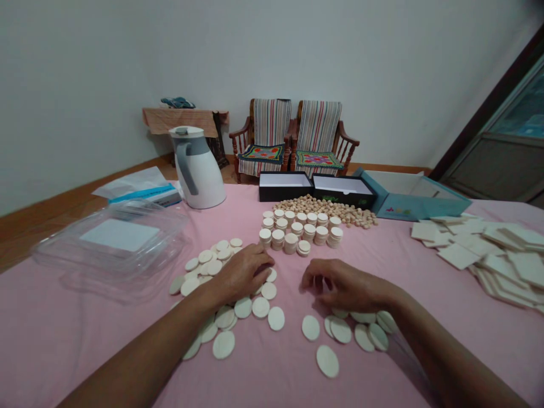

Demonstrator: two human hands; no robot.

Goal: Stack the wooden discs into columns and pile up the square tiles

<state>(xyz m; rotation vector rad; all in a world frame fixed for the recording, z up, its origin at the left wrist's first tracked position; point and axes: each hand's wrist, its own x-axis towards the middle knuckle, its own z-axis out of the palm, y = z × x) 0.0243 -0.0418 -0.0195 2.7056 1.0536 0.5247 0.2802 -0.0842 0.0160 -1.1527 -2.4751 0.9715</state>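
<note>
My left hand [244, 272] rests over a loose heap of pale round wooden discs [206, 256], its fingers bent and the thumb slightly apart from them. A single disc [268, 290] lies just below its thumb; the undersides of the fingers are hidden. Opposite it, my right hand [344, 282] hovers above a smaller scatter of the same discs [340, 330], with curled fingers and a gap to the thumb. Nothing shows in that gap. Beyond both hands stand several short stacks of discs [290, 243] in rough rows.
Small wooden beads [327, 209] lie behind the stacks, before two black boxes [285, 193] and a blue box [395, 208]. Square wooden tiles [461, 256] are heaped at right. At left are a clear plastic package [165, 241], a white jug [206, 181] and a blue-white packet [144, 195].
</note>
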